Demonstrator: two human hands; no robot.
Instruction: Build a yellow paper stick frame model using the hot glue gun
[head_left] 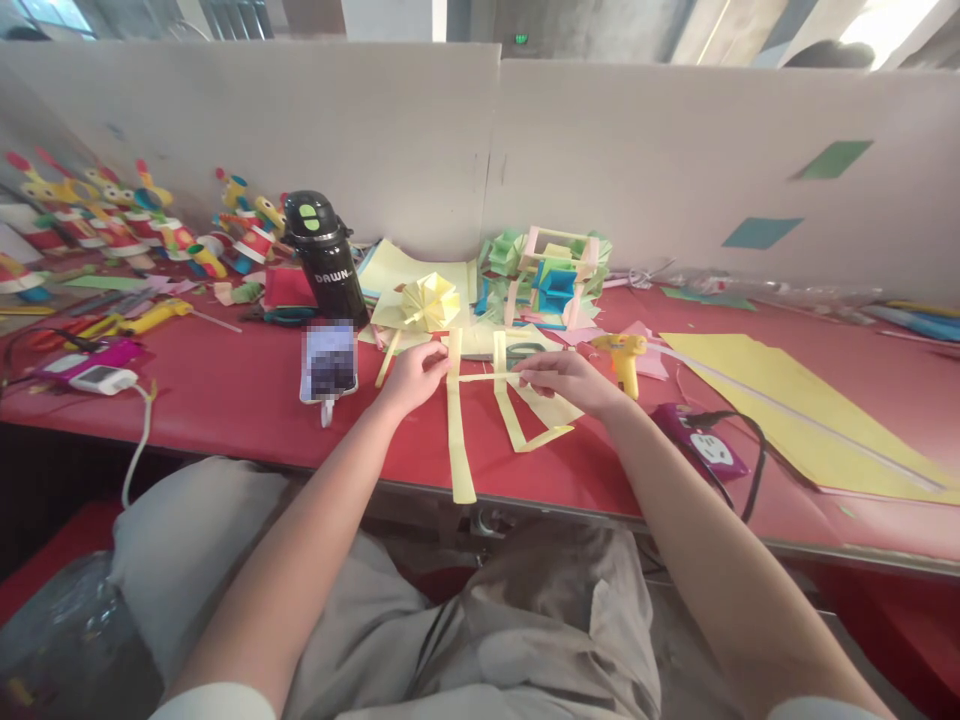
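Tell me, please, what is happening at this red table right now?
A seated person is assembling yellow paper strips on the red table. The left hand and right hand pinch a thin crosswise strip between two long ones. A yellow glue gun and black bottle stand nearby.

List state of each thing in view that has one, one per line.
left hand: pinching the thin yellow paper strip
right hand: pinching the strip's other end
long yellow strip: flat, overhanging the table edge
black bottle: upright, lid shut
phone: lying flat, cable attached
glue gun: standing, unheld
power strip: plugged into
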